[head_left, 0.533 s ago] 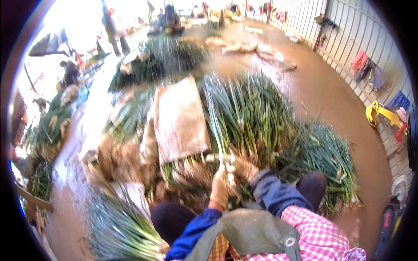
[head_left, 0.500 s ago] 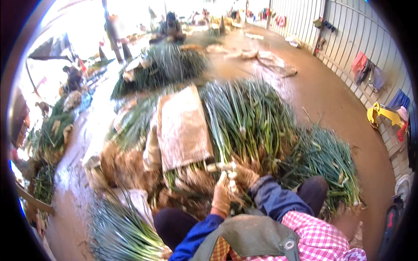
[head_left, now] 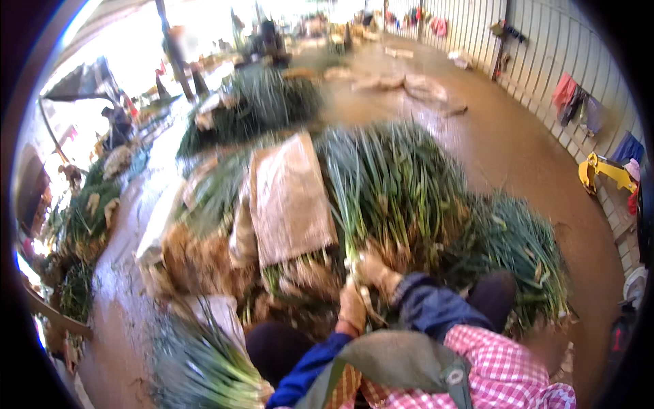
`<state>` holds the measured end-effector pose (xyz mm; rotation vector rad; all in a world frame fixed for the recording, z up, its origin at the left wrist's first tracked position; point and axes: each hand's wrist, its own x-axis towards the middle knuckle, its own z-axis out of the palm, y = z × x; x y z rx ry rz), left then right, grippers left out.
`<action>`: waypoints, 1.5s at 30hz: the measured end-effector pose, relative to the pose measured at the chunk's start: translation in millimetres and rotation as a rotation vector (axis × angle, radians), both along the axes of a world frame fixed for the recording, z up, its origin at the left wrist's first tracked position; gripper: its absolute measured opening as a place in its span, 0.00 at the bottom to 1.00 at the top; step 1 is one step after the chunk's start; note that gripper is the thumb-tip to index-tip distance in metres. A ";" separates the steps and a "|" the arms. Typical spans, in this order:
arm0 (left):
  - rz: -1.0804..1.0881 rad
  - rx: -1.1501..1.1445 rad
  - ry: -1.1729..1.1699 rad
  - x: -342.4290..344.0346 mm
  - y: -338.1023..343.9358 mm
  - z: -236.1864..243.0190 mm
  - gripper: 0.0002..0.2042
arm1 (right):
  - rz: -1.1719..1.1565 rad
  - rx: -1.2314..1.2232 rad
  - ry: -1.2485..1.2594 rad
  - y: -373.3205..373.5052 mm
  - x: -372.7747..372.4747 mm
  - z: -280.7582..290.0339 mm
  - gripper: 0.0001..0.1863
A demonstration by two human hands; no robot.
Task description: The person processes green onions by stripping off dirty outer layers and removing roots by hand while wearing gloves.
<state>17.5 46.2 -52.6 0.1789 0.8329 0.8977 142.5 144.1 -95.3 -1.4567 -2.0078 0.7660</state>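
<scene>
Between my knees, my left hand (head_left: pixel 352 307), in a tan glove, is closed around the lower end of a green onion (head_left: pixel 351 228) whose long leaves point away from me. My right hand (head_left: pixel 375 274), gloved alike, is closed at the onion's white stem just above and right of it, with pale strips hanging below. Beyond both hands stands a large pile of green onions (head_left: pixel 398 184) with roots toward me. A beige woven sack (head_left: pixel 289 198) lies on that pile to the left.
More onions lie at lower left (head_left: pixel 191 354) and right (head_left: pixel 521 259). Farther heaps (head_left: pixel 252 102), sacks (head_left: pixel 422 95) and other people (head_left: pixel 119 123) are on the muddy floor (head_left: pixel 531 184). A corrugated wall (head_left: pixel 545 48) with hung clothes and a yellow object (head_left: pixel 599 174) runs along the right.
My right hand has drawn slightly left and up along the white stem, and the pale piece that stuck out crosswise now hangs down. The whole view has shifted slightly.
</scene>
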 end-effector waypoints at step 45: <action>0.053 -0.019 -0.049 4.2 20.0 2.0 0.09 | 0.343 -0.338 0.278 -91.7 19.1 55.7 0.10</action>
